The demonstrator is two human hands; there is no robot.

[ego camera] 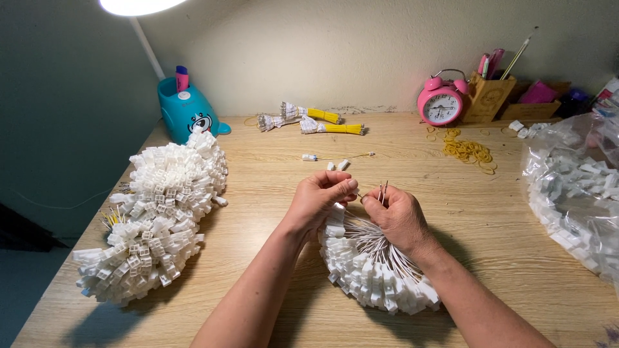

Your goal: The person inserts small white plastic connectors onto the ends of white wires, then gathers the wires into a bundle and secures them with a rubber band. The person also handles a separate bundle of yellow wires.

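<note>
My left hand pinches a small white plastic connector at its fingertips, just above a fan of white wires. My right hand grips that bundle of white wires, with a few metal wire tips sticking up between its fingers. The wires end in a curved row of white connectors lying on the wooden desk under both hands. The two hands almost touch at the fingertips.
A big heap of finished white connector bundles lies at the left. A clear bag of loose white connectors sits at the right. Behind are yellow wire bundles, rubber bands, a pink alarm clock, a teal lamp base.
</note>
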